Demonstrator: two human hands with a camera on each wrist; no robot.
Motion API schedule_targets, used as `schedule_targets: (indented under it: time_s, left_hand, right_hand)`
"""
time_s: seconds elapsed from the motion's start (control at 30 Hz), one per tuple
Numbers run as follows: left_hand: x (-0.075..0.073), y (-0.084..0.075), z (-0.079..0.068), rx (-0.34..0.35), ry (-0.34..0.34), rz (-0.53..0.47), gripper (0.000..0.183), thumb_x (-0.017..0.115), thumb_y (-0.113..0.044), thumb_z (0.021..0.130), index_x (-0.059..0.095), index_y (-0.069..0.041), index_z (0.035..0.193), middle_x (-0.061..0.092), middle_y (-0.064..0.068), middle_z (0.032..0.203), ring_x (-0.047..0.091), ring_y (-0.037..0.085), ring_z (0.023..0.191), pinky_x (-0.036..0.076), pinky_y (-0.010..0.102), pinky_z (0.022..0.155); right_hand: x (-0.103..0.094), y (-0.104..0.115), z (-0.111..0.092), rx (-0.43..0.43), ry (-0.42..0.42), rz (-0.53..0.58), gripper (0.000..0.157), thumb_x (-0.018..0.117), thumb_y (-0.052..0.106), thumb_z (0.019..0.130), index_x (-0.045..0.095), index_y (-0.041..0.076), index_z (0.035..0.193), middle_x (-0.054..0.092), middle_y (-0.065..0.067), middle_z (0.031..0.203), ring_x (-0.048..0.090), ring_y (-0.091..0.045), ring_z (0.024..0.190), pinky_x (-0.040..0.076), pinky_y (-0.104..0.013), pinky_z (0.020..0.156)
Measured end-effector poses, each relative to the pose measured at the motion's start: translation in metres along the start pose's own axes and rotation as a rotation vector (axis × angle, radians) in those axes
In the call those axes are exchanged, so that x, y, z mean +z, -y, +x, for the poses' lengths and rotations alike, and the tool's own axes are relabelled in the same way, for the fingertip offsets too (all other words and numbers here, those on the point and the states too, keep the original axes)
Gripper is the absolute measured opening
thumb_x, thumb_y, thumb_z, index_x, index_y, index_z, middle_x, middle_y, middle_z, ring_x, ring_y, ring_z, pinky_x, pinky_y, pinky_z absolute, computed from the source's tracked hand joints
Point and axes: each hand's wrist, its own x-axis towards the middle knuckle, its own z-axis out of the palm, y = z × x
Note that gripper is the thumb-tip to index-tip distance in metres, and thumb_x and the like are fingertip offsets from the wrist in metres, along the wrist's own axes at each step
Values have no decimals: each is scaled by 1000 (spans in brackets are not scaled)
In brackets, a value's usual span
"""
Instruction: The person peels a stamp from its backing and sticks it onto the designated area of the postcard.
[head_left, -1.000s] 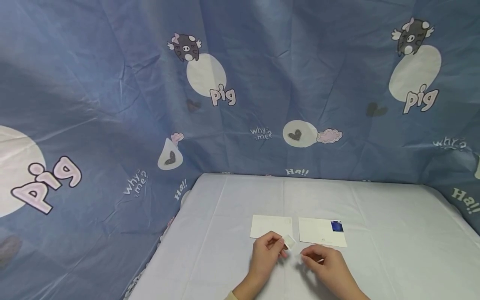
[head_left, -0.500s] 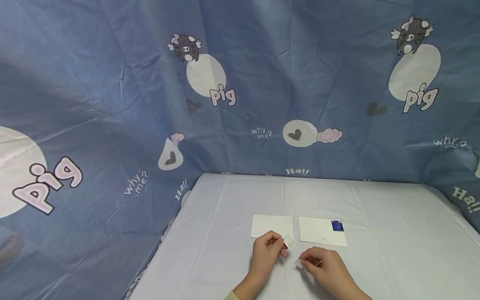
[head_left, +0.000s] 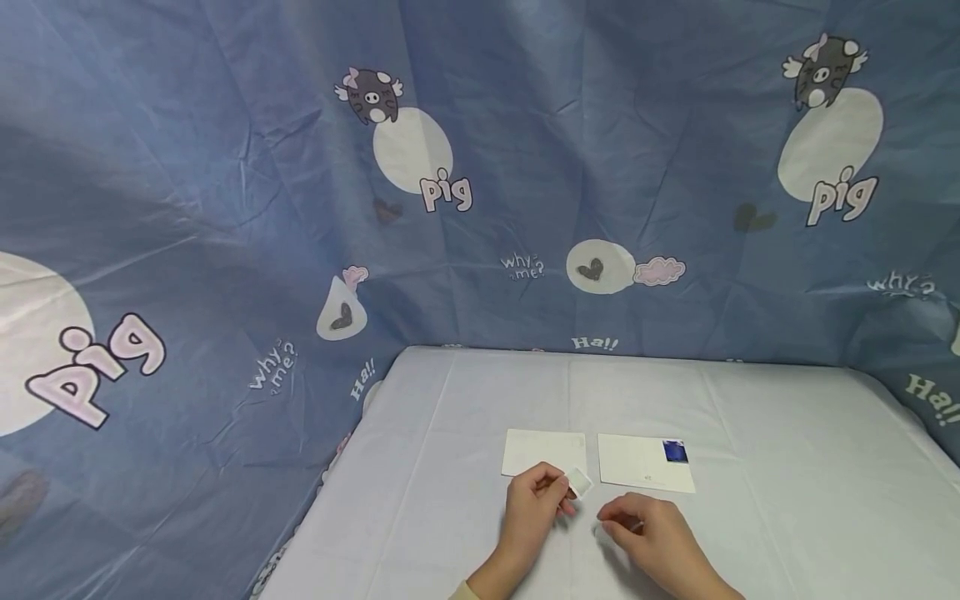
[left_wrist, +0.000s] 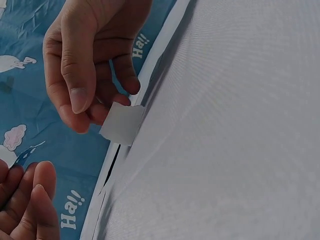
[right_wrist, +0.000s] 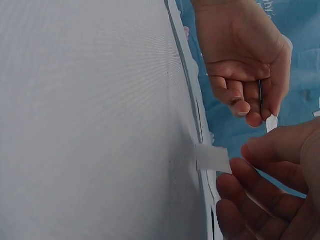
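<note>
My left hand point(head_left: 531, 507) pinches a postage stamp point(head_left: 580, 483) by its edge, its pale back with a white border facing up in the head view. A bit of the stamp's blue patterned side point(left_wrist: 26, 154) shows in the left wrist view. Between thumb and fingers, my right hand point(head_left: 649, 525) pinches a small white square of paper point(left_wrist: 123, 124), which looks thin and faint from above. Both hands hover close together over the table's front part, the paper a little right of and below the stamp. In front of them lie two white cards, the left card point(head_left: 540, 450) partly covered by my left hand.
The right card point(head_left: 637, 462) has a dark blue stamp point(head_left: 676, 451) in its upper right corner. A white cloth covers the table point(head_left: 787, 467). Behind and to the left hangs a blue printed curtain point(head_left: 480, 125).
My right hand has drawn back slightly, and the white paper it holds has turned and sits a little lower. The left hand and its stamp have hardly moved.
</note>
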Motion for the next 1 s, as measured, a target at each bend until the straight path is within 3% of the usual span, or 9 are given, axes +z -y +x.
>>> schedule_targets:
  time_s: [0.13,0.3,0.43,0.57,0.83,1.0]
  left_hand:
    - [0,0,1,9,2,-1,9,65,1,91,69,-1,84,70,9,71,66,24,54,50,24,49]
    - [0,0,0,14,8,1,9,65,1,91,69,-1,83,70,10,71,67,37,56,51,25,49]
    - [2,1,-1,11,23,4,8,66,0,91,69,-1,84,70,12,71,67,39,58,51,25,50]
    - [3,1,-2,24,67,18,7,67,-1,91,69,-1,85,70,12,72,68,35,58,51,23,51]
    - [2,-2,-8,85,278,31,7,66,-7,95,70,-5,90,67,24,75,67,44,64,50,18,53]
    - [2,-3,-8,101,301,29,8,65,-8,96,70,-5,91,67,24,75,65,46,64,49,18,54]
  right_hand:
    - [2,-1,-1,-59,-100,1,13,80,9,85,76,20,89,70,15,87,63,0,73,55,-23,61]
    - [2,0,-1,-148,-242,13,24,82,1,80,76,23,89,70,17,86,64,0,74,53,-23,58]
    - [0,4,-1,-199,-302,26,33,82,-1,80,74,29,90,69,17,86,64,-1,73,53,-24,55]
    - [-1,9,-1,-208,-306,40,33,82,2,82,74,32,93,70,16,89,64,-2,73,53,-23,55]
    - [0,12,-1,-188,-274,45,27,84,8,82,75,29,97,69,17,93,63,-2,74,54,-23,55]
    - [1,11,-2,-193,-276,51,26,84,12,82,75,30,97,68,18,92,63,-2,74,54,-23,55]
